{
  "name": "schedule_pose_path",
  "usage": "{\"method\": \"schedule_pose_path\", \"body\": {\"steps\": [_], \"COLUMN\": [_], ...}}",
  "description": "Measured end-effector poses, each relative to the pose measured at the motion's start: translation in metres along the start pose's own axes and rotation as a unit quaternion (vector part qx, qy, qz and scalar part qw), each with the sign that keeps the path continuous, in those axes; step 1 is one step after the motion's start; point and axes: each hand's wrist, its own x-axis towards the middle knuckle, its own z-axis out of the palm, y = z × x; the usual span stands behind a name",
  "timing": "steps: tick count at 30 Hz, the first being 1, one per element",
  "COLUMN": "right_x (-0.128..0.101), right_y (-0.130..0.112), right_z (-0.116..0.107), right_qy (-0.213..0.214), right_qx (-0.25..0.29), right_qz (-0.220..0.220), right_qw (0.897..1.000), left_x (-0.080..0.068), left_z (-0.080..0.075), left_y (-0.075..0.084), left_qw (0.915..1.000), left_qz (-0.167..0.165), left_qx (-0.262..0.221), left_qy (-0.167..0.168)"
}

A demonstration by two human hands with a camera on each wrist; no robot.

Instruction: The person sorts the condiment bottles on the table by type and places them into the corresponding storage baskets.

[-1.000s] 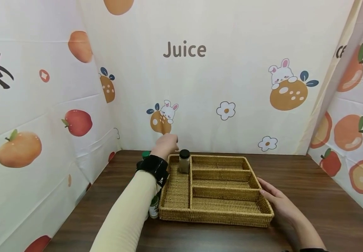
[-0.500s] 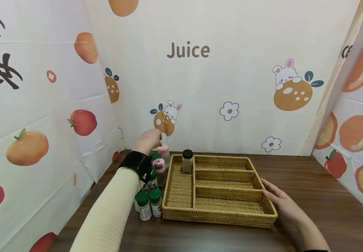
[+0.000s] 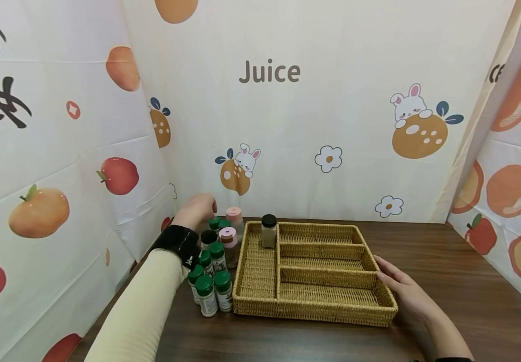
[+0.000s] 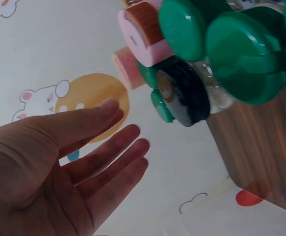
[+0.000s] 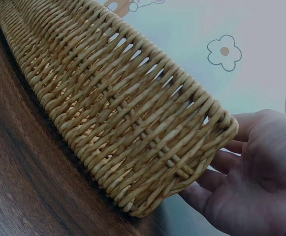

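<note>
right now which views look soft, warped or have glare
Head view: sharp and evenly lit, with wide-angle bending at the edges and a faint sheen on the table. Left wrist view: the jar lids are too close and blurred; the left hand is clearer. Right wrist view: the basket weave is crisp, the right hand slightly soft.

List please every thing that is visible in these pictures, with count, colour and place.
Basket: one, tan wicker, four compartments, middle of table.
Black-lid jar: one, upright in the basket's left compartment, far end.
Green-lid jars: at least six, clustered left of basket.
Pink-lid jars: two, in that cluster, near the basket.
Dark-lid jar: one, in the cluster.
Table: one, dark brown wood.
Curtains: white, fruit print, around table.
Left hand: open, over the cluster.
Right hand: open, against basket's right wall.
</note>
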Motion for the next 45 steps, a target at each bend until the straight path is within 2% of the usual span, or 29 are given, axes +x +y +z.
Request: {"method": "schedule_pose_path", "body": {"steps": [6, 11, 15, 22, 26, 30, 37, 45], "right_x": [-0.001, -0.002, -0.003, -0.002, 0.000, 0.000, -0.001, -0.001], "right_y": [0.001, 0.001, 0.001, 0.001, 0.002, 0.001, -0.001, 0.001], "right_z": [-0.002, -0.003, -0.004, -0.003, -0.001, 0.000, 0.000, -0.001], "right_qy": [0.005, 0.004, 0.001, -0.002, -0.003, -0.002, 0.003, 0.006], "right_qx": [-0.011, -0.011, -0.009, -0.008, -0.010, -0.014, -0.017, -0.018], "right_qz": [0.006, -0.002, -0.007, 0.008, 0.006, 0.007, 0.008, -0.002], "right_qw": [1.000, 1.000, 1.000, 1.000, 1.000, 1.000, 1.000, 1.000], "left_x": [-0.004, -0.005, -0.006, -0.001, -0.001, -0.008, -0.015, -0.017], "left_z": [0.010, 0.014, 0.016, 0.028, 0.032, 0.030, 0.015, -0.010], "left_y": [-0.010, -0.012, -0.012, -0.014, -0.019, -0.023, -0.025, -0.022], "left_qw": [0.9991, 0.9965, 0.9951, 0.9970, 0.9977, 0.9984, 0.9988, 0.9980], "left_qz": [-0.008, -0.012, -0.007, -0.010, -0.012, 0.001, 0.022, 0.061], "left_qx": [-0.017, -0.027, -0.027, 0.005, 0.006, 0.007, -0.006, 0.013], "left_qy": [-0.038, -0.078, -0.095, -0.077, -0.066, -0.056, -0.044, -0.005]}}
